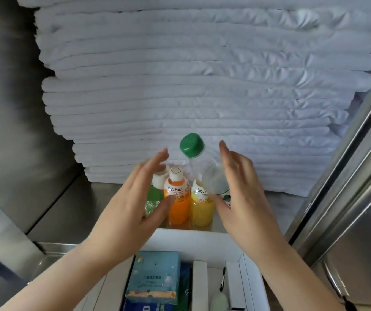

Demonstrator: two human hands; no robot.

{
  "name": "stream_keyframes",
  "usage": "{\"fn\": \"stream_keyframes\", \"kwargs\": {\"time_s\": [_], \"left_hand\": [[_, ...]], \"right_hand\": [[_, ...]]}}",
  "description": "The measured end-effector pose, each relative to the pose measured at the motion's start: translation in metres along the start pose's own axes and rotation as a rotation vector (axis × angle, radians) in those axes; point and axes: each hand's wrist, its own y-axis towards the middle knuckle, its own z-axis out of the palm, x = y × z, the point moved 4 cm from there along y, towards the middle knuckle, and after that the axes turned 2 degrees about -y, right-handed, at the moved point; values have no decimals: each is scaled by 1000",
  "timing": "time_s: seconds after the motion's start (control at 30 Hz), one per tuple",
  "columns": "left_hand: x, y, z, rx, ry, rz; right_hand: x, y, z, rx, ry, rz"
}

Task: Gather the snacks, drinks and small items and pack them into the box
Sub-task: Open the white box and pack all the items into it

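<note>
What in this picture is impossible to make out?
All in the head view:
- the green bottle: mostly hidden behind the left hand.
- the yellow bottle: cap hidden behind the clear bottle.
- the box: near part cut off by the bottom edge.
- the left hand's fingertips: motion-blurred.

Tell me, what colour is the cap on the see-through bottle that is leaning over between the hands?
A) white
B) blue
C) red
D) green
D: the clear bottle, tilted between the left hand and the right hand, has a green cap on top.
</note>
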Motion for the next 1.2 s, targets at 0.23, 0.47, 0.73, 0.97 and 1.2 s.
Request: {"fn": "stream_keyframes", "kwargs": {"time_s": [0.23, 0.47, 0.73, 0.97, 1.2], "left_hand": [[-24, 12, -13, -49, -186, -33], [-21, 17, -12, -87, -269, -165], [-1, 11, -27, -204, -482, -278], [38, -18, -32, -51, -350, -436], [56, -52, -27, 167, -3, -476]], "right_hand": [[18, -6, -6, 121, 71, -89], [7, -12, 3, 203, 222, -28], [-2, -23, 2, 145, 166, 50], [-6, -28, 12, 446, 161, -28], [-9, -46, 26, 597, 6, -141]]}}
